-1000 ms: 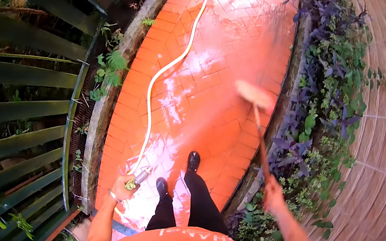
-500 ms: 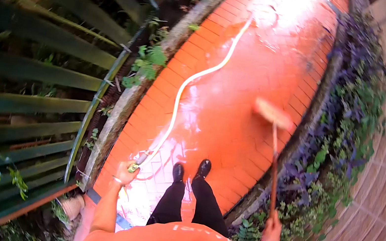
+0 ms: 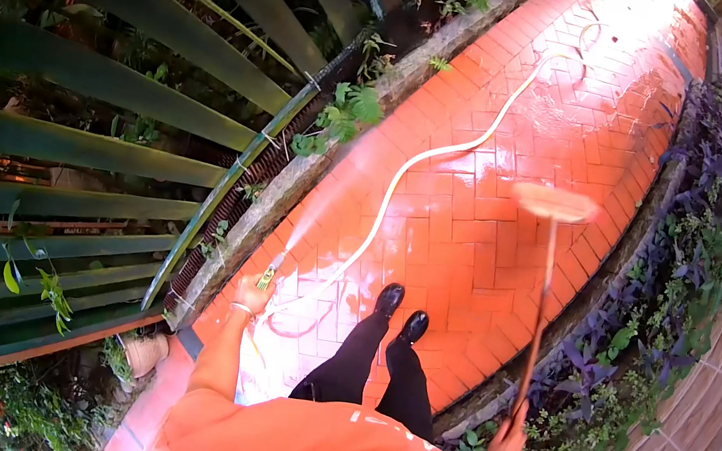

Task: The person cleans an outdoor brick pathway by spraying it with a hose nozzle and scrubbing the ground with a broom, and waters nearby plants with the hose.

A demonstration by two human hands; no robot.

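My left hand [image 3: 253, 296], at the left edge of the brick path, is wrapped round a spray nozzle [image 3: 271, 270]. A jet of water [image 3: 317, 217] leaves it toward the stone curb. The pale yellow hose [image 3: 398, 178] loops near my feet and runs up the path. At the lower right, my right hand [image 3: 507, 441] grips the long handle of a broom [image 3: 542, 299]. Its wide head [image 3: 556, 203] is blurred over the wet bricks on the right half of the path; whether it touches them I cannot tell.
My black shoes [image 3: 402, 314] stand on the wet brick path [image 3: 466, 269]. A stone curb [image 3: 267, 197] and green slatted fence [image 3: 92, 148] border the left. Purple and green plants [image 3: 637, 313] line the right, beside a tiled floor [image 3: 674, 440]. A clay pot [image 3: 144, 354] lies lower left.
The view has turned, shifting the path to the right. A water jet now shows from the nozzle, which points up along the curb. The broom head has swung and its handle stands straighter.
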